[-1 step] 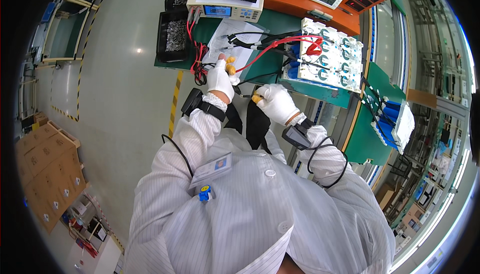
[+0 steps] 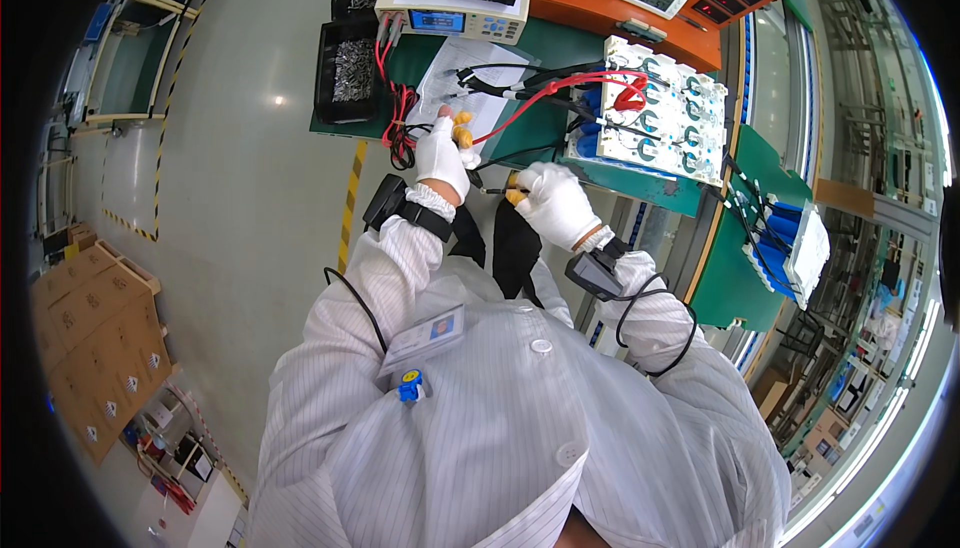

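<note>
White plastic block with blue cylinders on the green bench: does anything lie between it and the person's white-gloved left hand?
Yes: a slim red cable and black cables run over the green bench between the white-gloved left hand and the white plastic block. Nothing rigid visibly stands there.

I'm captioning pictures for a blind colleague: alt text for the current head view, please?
A person's left hand and right hand, in white gloves with some yellow fingertips, are at the near edge of a green bench. Red and black leads bunch beside the left hand; beyond, a white-and-blue block stands right of a beige meter.
</note>
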{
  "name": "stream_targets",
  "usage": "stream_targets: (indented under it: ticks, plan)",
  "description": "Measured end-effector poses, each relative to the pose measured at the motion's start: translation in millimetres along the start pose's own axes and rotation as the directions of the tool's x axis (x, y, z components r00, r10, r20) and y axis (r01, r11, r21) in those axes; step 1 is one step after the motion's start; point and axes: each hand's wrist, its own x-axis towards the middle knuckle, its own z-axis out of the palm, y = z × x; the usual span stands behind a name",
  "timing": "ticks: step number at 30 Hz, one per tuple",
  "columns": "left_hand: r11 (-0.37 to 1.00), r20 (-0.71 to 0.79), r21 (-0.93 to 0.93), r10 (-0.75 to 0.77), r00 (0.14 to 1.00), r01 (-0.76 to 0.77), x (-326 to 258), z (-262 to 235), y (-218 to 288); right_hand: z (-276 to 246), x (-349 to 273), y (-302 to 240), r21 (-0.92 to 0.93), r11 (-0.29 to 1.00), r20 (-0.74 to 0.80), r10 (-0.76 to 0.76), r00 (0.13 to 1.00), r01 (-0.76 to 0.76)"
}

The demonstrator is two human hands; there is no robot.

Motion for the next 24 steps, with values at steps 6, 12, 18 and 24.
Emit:
stream_targets:
  ticks: [6, 12, 18, 24]
  plan:
    - [0.971, 0.155, 0.224, 0.05, 0.987, -0.084, -25, 15, -6, -37, 18, -40, 0.032, 0.953, -0.311, -0.275, 0.91, 0.3]
    - [0.165, 0.259, 0.946, 0.136, 0.956, -0.28, -25, 14, -45, -39, 50, -98, 0.036, 0.923, 0.111, -0.385, 0.916, 0.384]
    - [0.056, 0.176, 0.983, -0.025, 0.984, -0.174, -32, 26, -34, -46, 72, -133, -0.157, 0.981, 0.582, -0.004, 0.814, 0.116]
    - [0.002, -0.018, 1.0, 0.185, 0.983, 0.018, -20, 17, -48, -38, 61, -128, 0.037, 0.985, 0.485, -0.165, 0.859, 0.169]
